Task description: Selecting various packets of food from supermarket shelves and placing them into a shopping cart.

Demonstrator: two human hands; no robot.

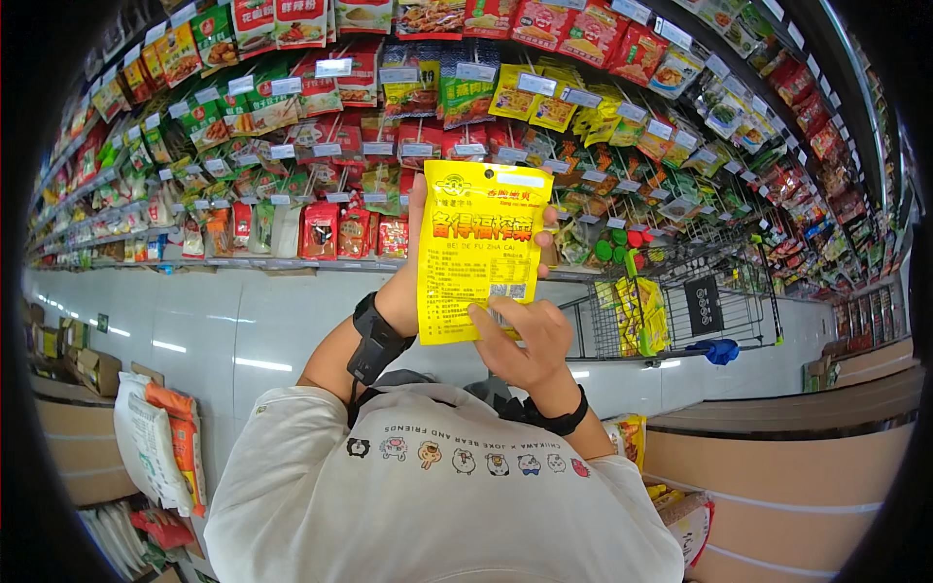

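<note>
A flat yellow food packet (485, 251), its printed back towards me, is held up before the shelves. My left hand (417, 240) grips it from behind; the palm edge shows at its left side and fingertips come round its right edge. At the packet's lower right is my right hand (526, 339), its index fingertip at the small print and other fingers partly curled over the corner. Whether it also grips the packet is unclear. Each wrist wears a black band, the left one carrying a black device (375, 346).
Hanging seasoning packets (466, 87) fill the shelf racks ahead. A wire shopping cart (678, 306) holding yellow packets stands to the right, with a blue item (718, 351) at its near side. Large sacks (157, 444) lie at left, and tan display counters (773, 466) flank me.
</note>
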